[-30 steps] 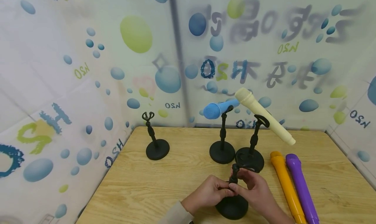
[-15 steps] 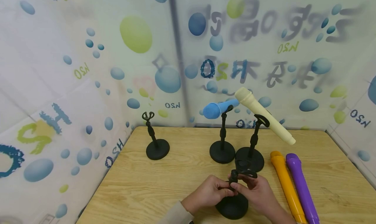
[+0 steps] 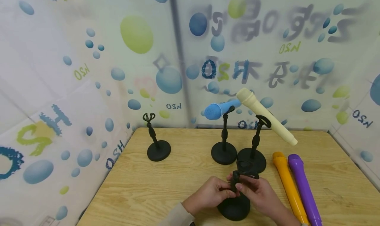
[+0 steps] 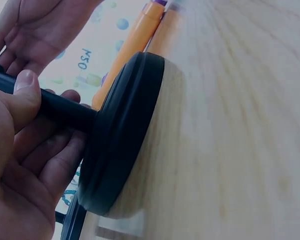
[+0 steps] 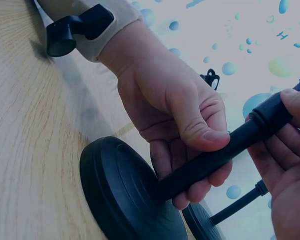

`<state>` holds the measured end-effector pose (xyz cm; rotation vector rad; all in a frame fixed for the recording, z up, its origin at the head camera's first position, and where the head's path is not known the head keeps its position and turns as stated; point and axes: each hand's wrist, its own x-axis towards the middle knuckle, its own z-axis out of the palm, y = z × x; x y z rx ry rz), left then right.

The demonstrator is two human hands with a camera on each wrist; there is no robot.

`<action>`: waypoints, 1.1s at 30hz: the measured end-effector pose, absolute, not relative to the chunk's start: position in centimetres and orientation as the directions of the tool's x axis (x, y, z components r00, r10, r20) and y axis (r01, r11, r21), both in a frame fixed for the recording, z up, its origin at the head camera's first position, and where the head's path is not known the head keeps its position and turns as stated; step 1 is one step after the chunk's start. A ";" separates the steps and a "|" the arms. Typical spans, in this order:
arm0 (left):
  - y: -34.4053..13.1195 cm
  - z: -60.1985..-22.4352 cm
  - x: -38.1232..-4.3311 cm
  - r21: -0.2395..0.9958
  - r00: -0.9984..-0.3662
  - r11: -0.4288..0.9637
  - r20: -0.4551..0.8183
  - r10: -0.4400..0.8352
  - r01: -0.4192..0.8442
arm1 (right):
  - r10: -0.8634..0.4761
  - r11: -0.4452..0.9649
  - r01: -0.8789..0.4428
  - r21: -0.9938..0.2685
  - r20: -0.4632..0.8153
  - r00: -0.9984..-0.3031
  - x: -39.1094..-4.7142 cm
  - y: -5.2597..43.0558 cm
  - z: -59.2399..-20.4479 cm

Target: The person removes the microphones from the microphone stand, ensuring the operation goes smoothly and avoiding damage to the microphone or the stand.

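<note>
A black desktop microphone stand (image 3: 234, 208) stands on the table, close to the person. The left hand (image 3: 209, 193) holds its pole, thumb and fingers curled round the tube, as the right wrist view shows. Higher up, the right hand (image 3: 262, 196) pinches the thicker collar (image 5: 272, 111) of the pole between thumb and fingers. Above the right hand, the stand's clip (image 3: 249, 175) points to the right and holds no microphone. In the left wrist view the round base (image 4: 122, 135) rests on the wood.
Behind are stands carrying a blue microphone (image 3: 221, 110) and a cream microphone (image 3: 267, 115). Another stand (image 3: 157, 147) with a bare clip is at the far left. Orange (image 3: 291, 188) and purple (image 3: 304, 188) microphones lie on the table (image 3: 142, 193) at right.
The held stand's top has come down slightly, and its clip shows more fully above the right hand. The right fingers have shifted a little on the collar; the left hand keeps its hold.
</note>
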<state>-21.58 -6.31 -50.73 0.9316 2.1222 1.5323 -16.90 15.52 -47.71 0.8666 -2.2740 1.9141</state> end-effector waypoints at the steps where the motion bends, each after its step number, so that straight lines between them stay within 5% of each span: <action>1: -6.4 -50.7 -21.6 0.933 -0.714 0.200 0.081 0.695 0.301 | -0.380 0.083 -0.432 -0.898 0.372 -0.847 -16.9 15.5 -47.7; 17: -8.4 -50.8 -21.7 0.925 -0.695 0.214 0.070 0.716 0.314 | -0.312 0.090 -0.392 -0.916 0.348 -0.884 -16.6 16.4 -47.8; 33: -10.7 -50.7 -21.9 0.922 -0.847 0.274 0.095 0.523 0.273 | -0.290 0.174 -0.357 -0.918 0.299 -0.909 -16.9 14.6 -47.5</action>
